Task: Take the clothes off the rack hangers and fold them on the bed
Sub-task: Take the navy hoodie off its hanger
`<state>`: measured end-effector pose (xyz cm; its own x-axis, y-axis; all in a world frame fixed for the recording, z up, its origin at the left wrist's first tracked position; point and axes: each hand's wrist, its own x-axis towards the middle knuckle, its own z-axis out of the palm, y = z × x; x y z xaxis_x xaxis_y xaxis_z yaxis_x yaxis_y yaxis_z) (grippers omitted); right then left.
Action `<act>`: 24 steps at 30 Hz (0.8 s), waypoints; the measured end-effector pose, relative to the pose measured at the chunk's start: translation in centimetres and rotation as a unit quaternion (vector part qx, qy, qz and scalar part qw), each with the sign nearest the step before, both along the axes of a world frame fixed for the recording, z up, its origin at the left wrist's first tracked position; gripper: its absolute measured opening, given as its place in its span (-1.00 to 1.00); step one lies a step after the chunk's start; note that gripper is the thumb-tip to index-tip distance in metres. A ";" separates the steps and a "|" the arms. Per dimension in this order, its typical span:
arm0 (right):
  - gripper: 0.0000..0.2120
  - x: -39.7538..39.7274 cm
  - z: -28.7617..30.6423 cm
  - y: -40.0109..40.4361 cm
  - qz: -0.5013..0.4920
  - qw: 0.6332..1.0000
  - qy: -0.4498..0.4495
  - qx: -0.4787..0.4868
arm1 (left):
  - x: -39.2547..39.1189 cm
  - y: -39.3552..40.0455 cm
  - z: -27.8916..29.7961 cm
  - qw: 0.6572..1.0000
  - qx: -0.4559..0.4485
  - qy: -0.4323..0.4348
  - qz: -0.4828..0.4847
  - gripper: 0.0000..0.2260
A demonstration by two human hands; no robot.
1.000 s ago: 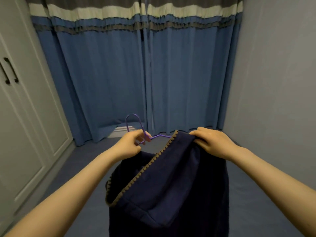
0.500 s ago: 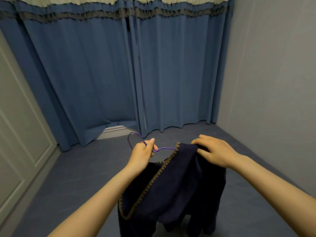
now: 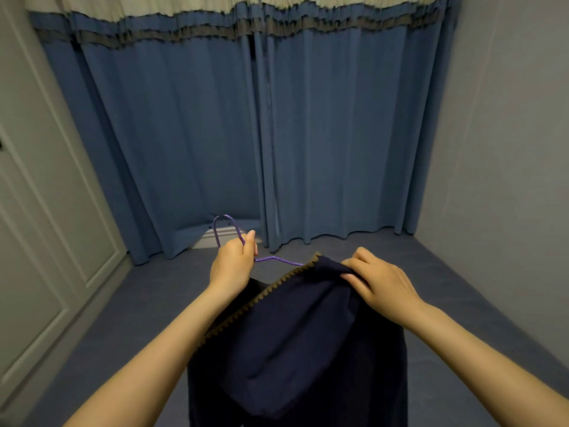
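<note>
A dark navy garment (image 3: 295, 343) with a brown zigzag trim hangs in front of me from a thin purple wire hanger (image 3: 229, 231). My left hand (image 3: 234, 261) grips the hanger at the base of its hook. My right hand (image 3: 380, 280) pinches the garment's upper right edge, where the cloth still covers the hanger's right arm. The garment's lower part drops out of the bottom of the view. Below and ahead lies the bed (image 3: 147, 303) with its blue-grey cover.
Blue curtains (image 3: 308, 134) with a cream and grey top band close off the far end. White wardrobe doors (image 3: 40, 211) stand along the left, and a plain grey wall (image 3: 508, 149) runs along the right.
The view tilted down, then rose again. My left hand shifted its hold on the hanger and turned the hook upright. My right hand kept its pinch on the cloth.
</note>
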<state>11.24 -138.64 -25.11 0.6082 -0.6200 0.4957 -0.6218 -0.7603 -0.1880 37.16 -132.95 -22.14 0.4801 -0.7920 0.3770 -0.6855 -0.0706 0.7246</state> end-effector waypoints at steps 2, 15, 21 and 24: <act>-0.64 -0.4 -0.3 -0.4 0.016 0.999 -0.035 -0.025 | 0.1 0.1 -0.5 1.000 -0.005 0.004 0.028 -0.57; -0.81 0.1 -3.1 -0.3 0.021 0.956 -0.288 0.055 | 0.9 2.1 -4.4 0.977 -0.080 0.136 0.146 -0.59; -0.78 1.4 -3.4 0.8 -0.074 0.743 -0.557 0.363 | -0.3 4.0 -6.9 0.933 -0.169 0.270 0.167 -0.61; -0.80 0.8 -4.6 0.3 -0.145 0.630 -0.620 0.444 | 2.5 5.0 -7.6 0.809 -0.222 0.494 0.231 -0.65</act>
